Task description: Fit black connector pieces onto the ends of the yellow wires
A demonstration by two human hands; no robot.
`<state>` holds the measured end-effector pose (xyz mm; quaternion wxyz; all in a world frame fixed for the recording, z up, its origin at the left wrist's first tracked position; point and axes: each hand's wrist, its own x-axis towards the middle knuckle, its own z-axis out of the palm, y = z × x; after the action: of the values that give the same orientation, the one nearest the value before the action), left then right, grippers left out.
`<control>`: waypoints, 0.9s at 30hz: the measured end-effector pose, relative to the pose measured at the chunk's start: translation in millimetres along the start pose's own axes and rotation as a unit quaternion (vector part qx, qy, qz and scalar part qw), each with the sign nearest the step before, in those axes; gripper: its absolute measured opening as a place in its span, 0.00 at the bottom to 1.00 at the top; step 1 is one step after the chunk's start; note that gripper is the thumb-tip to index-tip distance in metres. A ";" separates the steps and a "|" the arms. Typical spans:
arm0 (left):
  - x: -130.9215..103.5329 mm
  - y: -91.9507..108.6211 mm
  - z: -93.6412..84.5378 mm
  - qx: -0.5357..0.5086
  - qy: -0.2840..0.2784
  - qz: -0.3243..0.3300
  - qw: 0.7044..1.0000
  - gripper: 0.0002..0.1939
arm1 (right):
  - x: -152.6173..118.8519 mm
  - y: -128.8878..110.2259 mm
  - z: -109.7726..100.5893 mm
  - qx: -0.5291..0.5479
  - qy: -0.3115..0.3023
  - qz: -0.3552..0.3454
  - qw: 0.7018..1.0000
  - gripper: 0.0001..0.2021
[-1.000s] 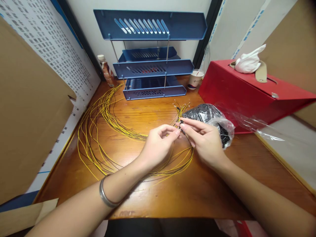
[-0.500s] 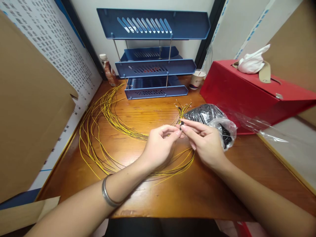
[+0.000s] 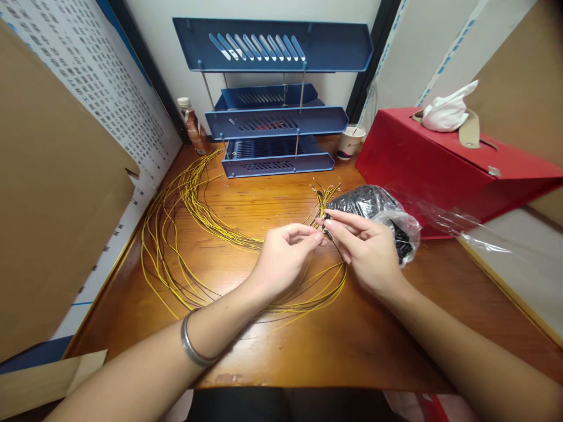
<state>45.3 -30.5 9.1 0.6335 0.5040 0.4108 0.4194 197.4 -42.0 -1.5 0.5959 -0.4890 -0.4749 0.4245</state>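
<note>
Long yellow and black wires curve over the wooden table, their loose ends fanned out just beyond my fingertips. My left hand pinches a small black piece at its thumb and fingertips, where a dark wire shows. Close beside it, my right hand has its thumb and fingers closed around another small black piece. The two hands nearly touch at the fingertips. Behind my right hand lies a clear plastic bag filled with black parts.
A blue tiered tray rack stands at the back, between a bottle and a paper cup. At the right is a red box with a white tissue on top. Brown cardboard rises at the left.
My right fingertips have shifted slightly, and the black pieces between the hands now show more, with one at my left fingertips visible below the other. The wires lie as before.
</note>
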 end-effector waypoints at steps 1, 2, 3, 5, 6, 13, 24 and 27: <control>0.2 -0.3 -0.1 0.005 0.000 0.002 1.000 0.06 | -0.2 -0.3 0.1 0.000 -0.001 0.001 1.000 0.14; 0.4 -0.6 -0.1 0.009 0.002 0.004 1.000 0.06 | -0.6 -0.7 0.4 0.001 -0.003 0.002 1.000 0.14; 0.7 -0.9 -0.2 0.011 0.004 0.006 1.000 0.06 | -1.1 -1.1 0.8 0.000 -0.005 0.003 1.000 0.14; 1.4 -1.3 -0.5 0.010 0.005 0.010 1.000 0.06 | -2.2 -1.7 1.8 0.000 -0.009 0.008 1.000 0.14; 1.6 -1.4 -0.6 0.009 0.005 0.012 1.000 0.06 | -2.6 -1.8 2.3 0.001 -0.010 0.010 1.000 0.14; -0.1 -0.6 0.6 0.002 0.001 0.001 1.000 0.08 | -1.6 -1.0 2.1 0.015 -0.004 0.013 1.000 0.14; 1.9 -1.7 -0.9 0.012 -0.003 0.016 1.000 0.05 | -1.1 -1.3 1.9 -0.002 -0.001 0.010 1.000 0.14; 2.5 -1.8 -1.1 0.011 0.000 0.016 1.000 0.05 | -1.9 -0.2 1.8 -0.005 -0.010 0.010 1.000 0.14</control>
<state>45.3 -28.1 7.0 0.6213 0.5175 0.4070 0.4248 195.3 -43.5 -1.4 0.5841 -0.4929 -0.4779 0.4329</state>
